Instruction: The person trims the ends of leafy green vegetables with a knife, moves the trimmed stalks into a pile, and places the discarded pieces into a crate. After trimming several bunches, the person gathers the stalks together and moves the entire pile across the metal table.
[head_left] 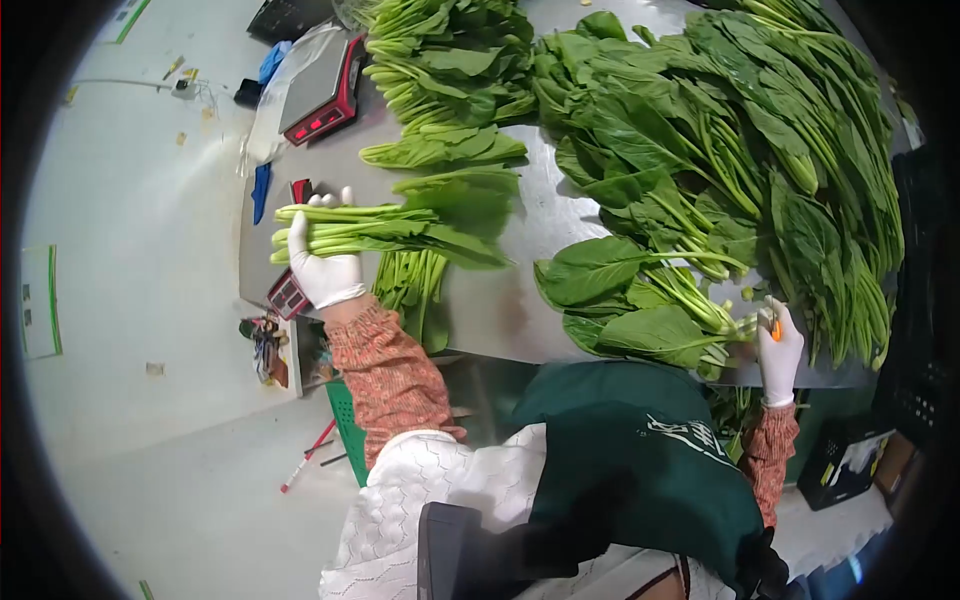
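Observation:
My left hand [325,275], in a white glove, is closed around the stems of a bunch of leafy greens [400,228]; the leaves point right over the metal table. Below that bunch lies another small bundle of greens [412,285]. At the right front of the table my right hand [780,350], also gloved in white, is closed on a small tool with an orange handle [776,330]. Its working end cannot be made out. Right beside that hand lie cut stem ends and a loose cluster of leafy greens [650,310].
A large heap of greens [720,130] covers the table's right side. Bundles are stacked [450,70] at the back left, near a red digital scale [325,90]. Red parts of another device [287,295] show by my left hand. A black crate [845,460] stands at lower right.

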